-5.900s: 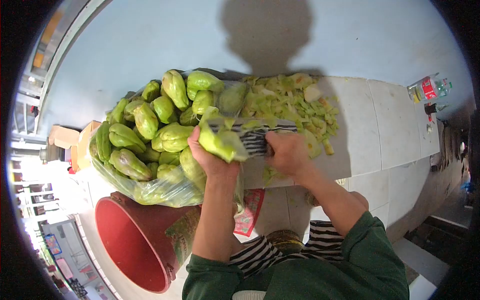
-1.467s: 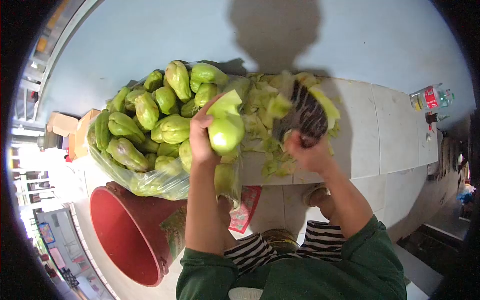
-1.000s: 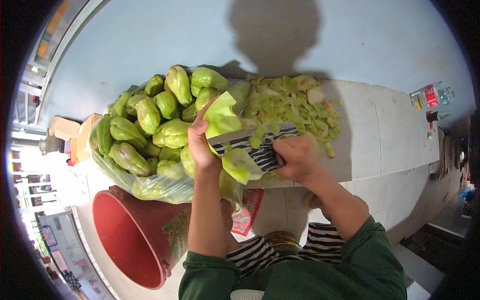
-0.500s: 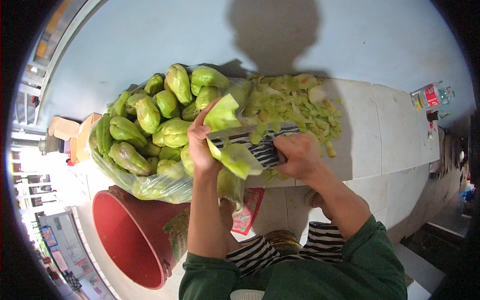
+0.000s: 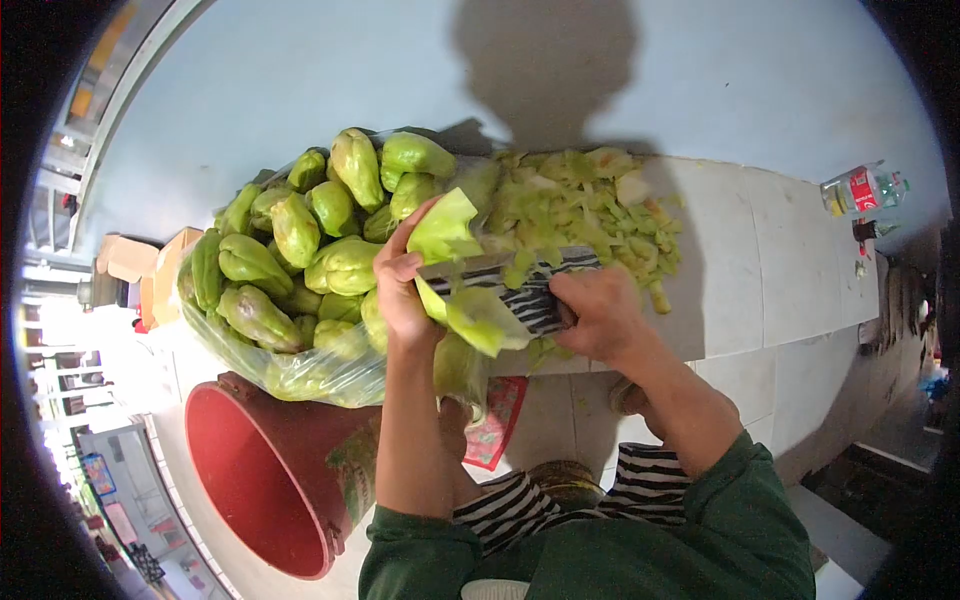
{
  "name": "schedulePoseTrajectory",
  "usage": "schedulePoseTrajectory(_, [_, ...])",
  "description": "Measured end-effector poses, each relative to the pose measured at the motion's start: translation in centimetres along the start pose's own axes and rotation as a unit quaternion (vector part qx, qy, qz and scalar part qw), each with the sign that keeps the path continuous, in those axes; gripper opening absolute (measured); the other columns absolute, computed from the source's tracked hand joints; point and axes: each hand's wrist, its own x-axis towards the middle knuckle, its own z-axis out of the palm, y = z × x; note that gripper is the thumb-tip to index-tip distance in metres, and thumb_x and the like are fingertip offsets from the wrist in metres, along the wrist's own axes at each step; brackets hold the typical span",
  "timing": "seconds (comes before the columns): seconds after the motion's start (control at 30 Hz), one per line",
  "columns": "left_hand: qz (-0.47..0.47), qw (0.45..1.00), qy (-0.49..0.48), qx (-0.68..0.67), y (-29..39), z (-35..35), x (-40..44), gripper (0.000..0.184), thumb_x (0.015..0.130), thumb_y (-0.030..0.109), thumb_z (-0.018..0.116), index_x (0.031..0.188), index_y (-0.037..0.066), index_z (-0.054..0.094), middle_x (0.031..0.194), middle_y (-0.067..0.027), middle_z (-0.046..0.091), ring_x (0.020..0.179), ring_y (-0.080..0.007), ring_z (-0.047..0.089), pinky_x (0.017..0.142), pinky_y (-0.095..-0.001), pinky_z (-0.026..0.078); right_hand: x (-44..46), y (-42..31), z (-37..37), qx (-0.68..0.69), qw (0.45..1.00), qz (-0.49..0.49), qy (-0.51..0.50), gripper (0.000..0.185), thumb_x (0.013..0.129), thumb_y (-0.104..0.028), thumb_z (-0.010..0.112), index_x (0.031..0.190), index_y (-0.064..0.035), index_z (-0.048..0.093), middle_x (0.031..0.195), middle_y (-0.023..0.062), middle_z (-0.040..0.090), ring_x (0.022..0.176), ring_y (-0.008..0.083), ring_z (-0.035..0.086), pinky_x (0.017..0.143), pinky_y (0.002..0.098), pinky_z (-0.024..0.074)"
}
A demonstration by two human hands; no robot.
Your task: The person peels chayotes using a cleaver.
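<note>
Fingers of the left hand cup the part-cut chayote; right hand clenched on the broad knife.
I have the chayote raised over the tiled bench, blade against it, between bagged chayotes and green peelings. I judge it firm, light enough for one hand, slick where pared; I'd grip its outer side, clear of the blade.

The cut chayote is yellow-green, the bagged chayotes duller green, some blotched brown. Black-and-white stripes cover the shorts and show on the knife. The shirt is dark green, the bucket red, the surface off-white.
</note>
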Motion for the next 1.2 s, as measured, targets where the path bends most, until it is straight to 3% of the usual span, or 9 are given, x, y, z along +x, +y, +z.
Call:
schedulePoseTrajectory(0.4, [-0.003, 1.000, 0.015, -0.026, -0.6, 0.3, 0.2, 0.075, 0.063, 0.028, 0.050, 0.125, -0.015, 0.045, 0.116, -0.0225, 0.058, 0.100, -0.0269, 0.060, 0.090, -0.0345, 0.047, 0.1, -0.1, 0.3, -0.003, 0.996, 0.084, 0.004, 0.024, 0.062, -0.020, 0.068, 0.075, -0.0076, 0.053, 0.063, 0.0140, 0.059, 0.061, 0.0360, 0.059, 0.054, 0.0450, 0.0457])
schedulePoseTrajectory(0.6, [-0.060, 0.996, -0.050, -0.036, -0.3, -0.5, 0.1, 0.075, 0.065, 0.030, 0.050, 0.126, -0.013, 0.045, 0.113, -0.0212, 0.060, 0.093, -0.0246, 0.062, 0.082, -0.0331, 0.050, -0.5, 0.2, 0.1, 0.271, 0.917, 0.289, -0.040, 0.018, 0.069, -0.018, 0.068, 0.065, -0.0078, 0.053, 0.056, 0.0037, 0.052, 0.051, 0.0170, 0.053, 0.052, 0.0352, 0.0428])
schedulePoseTrajectory(0.67, [-0.080, 0.993, -0.049, -0.077, 0.0, -0.2, -0.1, 0.075, 0.066, 0.032, 0.050, 0.126, -0.012, 0.046, 0.108, -0.0217, 0.061, 0.088, -0.0278, 0.063, 0.078, -0.0360, 0.052, -0.5, 0.4, -0.1, 0.310, 0.899, 0.307, 0.034, 0.020, 0.070, -0.017, 0.067, 0.063, -0.0082, 0.051, 0.054, -0.0006, 0.046, 0.054, 0.0096, 0.048, 0.052, 0.0317, 0.0412])
schedulePoseTrajectory(0.7, [-0.078, 0.993, -0.049, -0.077, 0.1, -0.2, -0.1, 0.075, 0.066, 0.032, 0.050, 0.126, -0.012, 0.046, 0.108, -0.0217, 0.061, 0.088, -0.0278, 0.063, 0.078, -0.0360, 0.052, -0.9, 0.7, 0.4, 0.310, 0.900, 0.305, 0.034, 0.020, 0.070, -0.017, 0.067, 0.063, -0.0082, 0.051, 0.054, -0.0006, 0.046, 0.054, 0.0096, 0.048, 0.052, 0.0317, 0.0412])
schedulePoseTrajectory(0.77, [-0.124, 0.972, -0.097, -0.172, 0.2, -0.6, -0.1, 0.071, 0.069, 0.036, 0.049, 0.122, -0.011, 0.048, 0.102, -0.0229, 0.061, 0.083, -0.0327, 0.063, 0.075, -0.0398, 0.053, -1.8, 1.4, 2.1, 0.383, 0.867, 0.256, 0.189, 0.022, 0.069, -0.019, 0.067, 0.063, -0.0047, 0.053, 0.053, 0.0048, 0.049, 0.053, 0.0148, 0.051, 0.053, 0.0334, 0.0422])
schedulePoseTrajectory(0.8, [-0.123, 0.973, -0.095, -0.172, 0.1, -0.9, -0.2, 0.071, 0.069, 0.036, 0.049, 0.122, -0.011, 0.048, 0.102, -0.0229, 0.061, 0.083, -0.0327, 0.063, 0.075, -0.0398, 0.053, -1.0, 1.5, 1.3, 0.383, 0.868, 0.256, 0.187, 0.022, 0.069, -0.019, 0.067, 0.063, -0.0047, 0.053, 0.053, 0.0048, 0.049, 0.053, 0.0148, 0.051, 0.053, 0.0334, 0.0422])
schedulePoseTrajectory(0.87, [-0.138, 0.946, -0.114, -0.271, -0.3, -1.1, -0.1, 0.067, 0.071, 0.040, 0.048, 0.117, -0.009, 0.052, 0.098, -0.0240, 0.061, 0.081, -0.0360, 0.062, 0.073, -0.0427, 0.053, 1.0, 1.7, -1.1, 0.150, 0.925, 0.344, 0.061, 0.021, 0.070, -0.010, 0.065, 0.066, -0.0007, 0.046, 0.058, 0.0029, 0.045, 0.056, 0.0083, 0.043, 0.051, 0.0271, 0.0368])
schedulePoseTrajectory(1.13, [-0.158, 0.924, 0.055, -0.344, -0.5, -0.6, 0.3, 0.058, 0.078, 0.043, 0.044, 0.111, -0.003, 0.056, 0.100, -0.0211, 0.062, 0.087, -0.0307, 0.059, 0.073, -0.0433, 0.048, 0.3, 0.5, 0.0, 0.110, 0.978, 0.169, 0.048, 0.020, 0.063, -0.013, 0.068, 0.068, -0.0034, 0.050, 0.057, 0.0147, 0.048, 0.049, 0.0267, 0.048, 0.048, 0.0355, 0.0371])
schedulePoseTrajectory(1.2, [-0.143, 0.942, 0.042, -0.300, -0.9, -0.6, 0.3, 0.059, 0.078, 0.043, 0.046, 0.114, -0.004, 0.055, 0.101, -0.0204, 0.061, 0.088, -0.0308, 0.059, 0.075, -0.0428, 0.048, 0.0, 1.0, 0.6, 0.026, 0.999, 0.012, 0.032, 0.032, 0.055, -0.022, 0.071, 0.071, -0.0064, 0.048, 0.062, 0.0104, 0.054, 0.062, 0.0345, 0.057, 0.055, 0.0429, 0.0452])
